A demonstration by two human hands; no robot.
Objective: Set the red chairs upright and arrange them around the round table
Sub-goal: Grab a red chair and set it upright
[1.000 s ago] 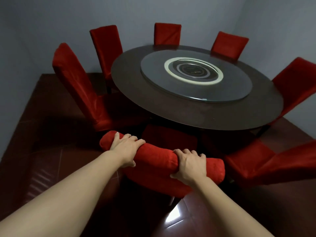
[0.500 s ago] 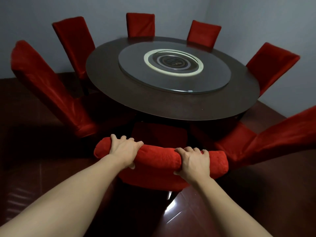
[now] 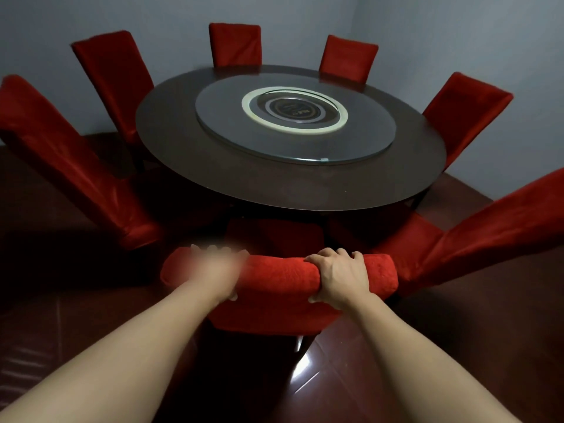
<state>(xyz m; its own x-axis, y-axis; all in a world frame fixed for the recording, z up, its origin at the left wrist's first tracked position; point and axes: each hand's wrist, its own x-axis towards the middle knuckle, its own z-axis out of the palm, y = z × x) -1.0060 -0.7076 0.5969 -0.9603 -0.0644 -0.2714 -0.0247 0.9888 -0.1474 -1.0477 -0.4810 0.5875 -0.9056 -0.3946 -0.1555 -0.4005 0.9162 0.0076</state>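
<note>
So the big round dark wooden table (image 3: 290, 178) with the grey glass turntable (image 3: 293, 123) in the middle now sits more square in the view than a second ago, and the nearest red fabric-covered chair (image 3: 279, 276), at 6 o'clock, looks tucked a bit closer under the table edge, seat mostly hidden beneath it. Right hand (image 3: 341, 277) is wrapped over the padded top of that chair's backrest, fingers curled over the front and thumb behind. Left hand (image 3: 218, 271) was gripping the same top a moment back, but now it's a motion smear, so I can't tell if it's holding on or letting go. My guess is it's coming off. The other seven red chairs all stand upright around the rim, from roughly 8 o'clock (image 3: 70, 160) over 12 (image 3: 235, 44) to 4 (image 3: 488, 227). I'd say this last chair is basically placed and the job is about done, maybe one small nudge to centre it.
</note>
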